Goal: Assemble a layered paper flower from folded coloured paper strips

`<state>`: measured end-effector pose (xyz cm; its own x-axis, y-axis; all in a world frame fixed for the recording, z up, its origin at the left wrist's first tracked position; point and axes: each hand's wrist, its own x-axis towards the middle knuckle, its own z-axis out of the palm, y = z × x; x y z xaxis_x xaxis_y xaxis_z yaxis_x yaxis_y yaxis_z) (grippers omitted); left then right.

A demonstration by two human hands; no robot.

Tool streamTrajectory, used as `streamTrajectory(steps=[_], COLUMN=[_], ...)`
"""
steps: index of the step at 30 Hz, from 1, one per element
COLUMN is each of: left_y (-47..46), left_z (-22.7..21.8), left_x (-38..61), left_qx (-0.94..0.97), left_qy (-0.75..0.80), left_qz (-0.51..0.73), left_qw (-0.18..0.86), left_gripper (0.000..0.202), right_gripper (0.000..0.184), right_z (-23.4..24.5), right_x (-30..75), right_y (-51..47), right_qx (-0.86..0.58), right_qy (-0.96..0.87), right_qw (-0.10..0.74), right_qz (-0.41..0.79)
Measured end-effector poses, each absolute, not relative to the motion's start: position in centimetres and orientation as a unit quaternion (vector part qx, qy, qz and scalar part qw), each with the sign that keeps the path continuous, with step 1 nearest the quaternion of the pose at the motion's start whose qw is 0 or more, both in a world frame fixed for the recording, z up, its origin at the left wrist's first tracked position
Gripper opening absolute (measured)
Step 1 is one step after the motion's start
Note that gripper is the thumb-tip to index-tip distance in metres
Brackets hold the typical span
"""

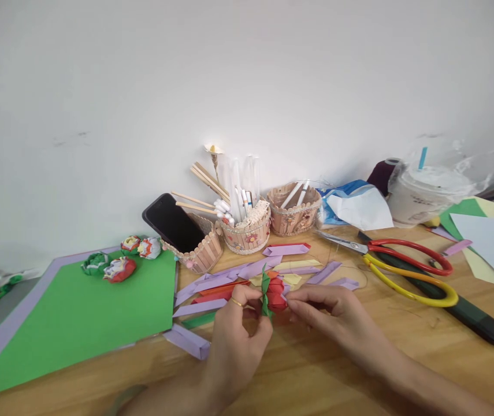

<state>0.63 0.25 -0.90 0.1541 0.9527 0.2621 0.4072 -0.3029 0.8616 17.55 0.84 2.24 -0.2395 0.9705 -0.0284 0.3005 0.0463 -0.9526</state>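
A red and green folded-paper flower (276, 293) is held above the table between my two hands. My left hand (241, 323) pinches its green side, with a ring on one finger. From the right, my right hand (327, 309) has thumb and fingertips pressed together at the red part, where a bit of pale purple paper shows. Around and behind the flower lie folded paper strips (218, 280), mostly purple, some red, yellow and green. Finished-looking paper balls (119, 269) in green, white and red sit on a green paper sheet (86, 318) at the left.
Red-and-yellow-handled scissors (407, 268) lie at the right over a dark green knife-like tool (467, 320). Along the wall stand a phone (177, 222) in a wooden-stick basket, more such baskets (247, 237), a tissue pack (351, 202) and a plastic drink cup (424, 193). Loose paper sheets (491, 240) lie far right.
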Motion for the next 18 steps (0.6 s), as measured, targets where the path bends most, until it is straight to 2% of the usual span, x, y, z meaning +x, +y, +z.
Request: streamTrajectory(steps=[7,18], left_y=[0.21,0.21], left_z=[-0.69,-0.99], left_x=[0.72,0.57], left_qx=[0.715,0.731], left_qy=[0.474,0.463], left_qz=[0.438,0.440], left_qw=[0.267,0.240], left_gripper=[0.020,0.022], right_gripper=[0.024,0.022], right_z=[1.96,2.00], right_x=[17.43,17.55], right_y=[0.73,0.96], right_qx=[-0.533,-0.537], right_qy=[-0.615,-0.547], right_qw=[0.355,0.352], right_qz=[0.460,0.537])
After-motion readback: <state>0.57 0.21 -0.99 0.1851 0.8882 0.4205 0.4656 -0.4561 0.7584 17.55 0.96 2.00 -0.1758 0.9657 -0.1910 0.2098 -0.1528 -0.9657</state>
